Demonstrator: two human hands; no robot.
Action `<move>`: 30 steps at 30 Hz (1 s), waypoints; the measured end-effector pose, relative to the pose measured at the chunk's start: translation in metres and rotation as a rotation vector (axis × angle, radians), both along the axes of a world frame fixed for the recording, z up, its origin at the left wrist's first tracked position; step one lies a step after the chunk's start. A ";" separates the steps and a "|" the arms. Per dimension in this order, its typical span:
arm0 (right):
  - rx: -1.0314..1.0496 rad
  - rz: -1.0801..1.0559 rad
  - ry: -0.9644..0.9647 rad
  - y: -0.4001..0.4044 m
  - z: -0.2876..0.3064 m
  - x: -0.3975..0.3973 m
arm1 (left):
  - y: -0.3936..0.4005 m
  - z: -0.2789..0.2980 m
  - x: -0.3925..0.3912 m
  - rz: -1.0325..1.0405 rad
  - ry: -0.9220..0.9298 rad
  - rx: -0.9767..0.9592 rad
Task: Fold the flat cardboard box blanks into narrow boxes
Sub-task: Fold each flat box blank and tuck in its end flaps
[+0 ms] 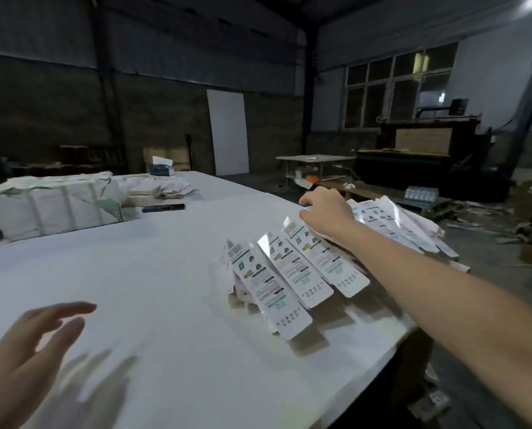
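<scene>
Nearest the camera, the left hand (32, 345) hovers just above the white counter (153, 274) with fingers spread and straight, holding nothing; it is blurred. Across the counter, the right hand (326, 212) reaches out with the forearm stretched, its fingers curled down over the far stack of flat blanks (391, 221) at the counter's right edge. Whether it already pinches a blank I cannot tell.

Between that hand and the camera lie 3 narrow folded boxes (292, 274), side by side, long axes running away toward the stack. The right hand is much the nearer to the stack, so the pick looks to be its job.

Farther left on the counter rest a dark phone (163, 208) and a strapped white bundle (54, 205). Beyond is a dim workshop with a white board (227, 131) against the wall and windows (394, 85).
</scene>
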State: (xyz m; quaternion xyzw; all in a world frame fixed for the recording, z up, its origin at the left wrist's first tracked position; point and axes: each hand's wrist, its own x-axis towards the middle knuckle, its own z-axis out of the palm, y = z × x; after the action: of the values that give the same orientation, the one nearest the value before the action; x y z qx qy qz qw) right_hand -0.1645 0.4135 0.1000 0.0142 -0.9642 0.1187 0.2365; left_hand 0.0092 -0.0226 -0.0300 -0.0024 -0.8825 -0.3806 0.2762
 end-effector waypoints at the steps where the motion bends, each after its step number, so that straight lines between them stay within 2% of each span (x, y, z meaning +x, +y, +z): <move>1: -0.055 0.098 0.015 -0.023 -0.001 0.007 | 0.005 0.004 0.009 0.036 -0.008 -0.070; 3: -0.145 0.328 -0.007 -0.076 -0.006 0.030 | 0.021 0.025 0.017 0.092 -0.050 -0.069; 5: -0.191 0.551 -0.065 -0.132 -0.017 0.060 | 0.016 0.028 0.019 0.154 -0.108 -0.149; 9: -0.256 0.910 -0.226 -0.235 -0.047 0.118 | -0.014 0.029 0.020 0.457 -0.426 -0.372; 12: -0.308 1.004 -0.296 -0.282 -0.077 0.138 | -0.043 0.025 0.031 0.653 -0.614 -0.416; 16: -0.295 1.006 -0.275 -0.289 -0.114 0.137 | -0.073 0.029 0.044 0.776 -0.714 -0.348; 18: -0.374 1.023 -0.290 -0.282 -0.119 0.132 | -0.073 0.028 0.045 0.715 -0.703 -0.394; 20: -0.461 1.018 -0.295 -0.278 -0.119 0.129 | -0.067 0.027 0.042 0.654 -0.612 -0.429; 24: -0.555 1.009 -0.299 -0.277 -0.117 0.124 | -0.054 0.034 0.039 0.658 -0.545 -0.565; 27: -0.570 1.027 -0.301 -0.277 -0.115 0.123 | -0.046 0.040 0.043 0.642 -0.494 -0.566; 30: -0.584 1.021 -0.268 -0.276 -0.114 0.122 | -0.032 0.047 0.042 0.570 -0.361 -0.545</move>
State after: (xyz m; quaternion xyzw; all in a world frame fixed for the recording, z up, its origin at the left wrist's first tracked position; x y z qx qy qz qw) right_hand -0.0423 0.1373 -0.0140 0.3947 -0.7845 0.4779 0.0203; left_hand 0.0514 -0.0546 0.0166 0.2351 -0.9503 -0.0367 0.2007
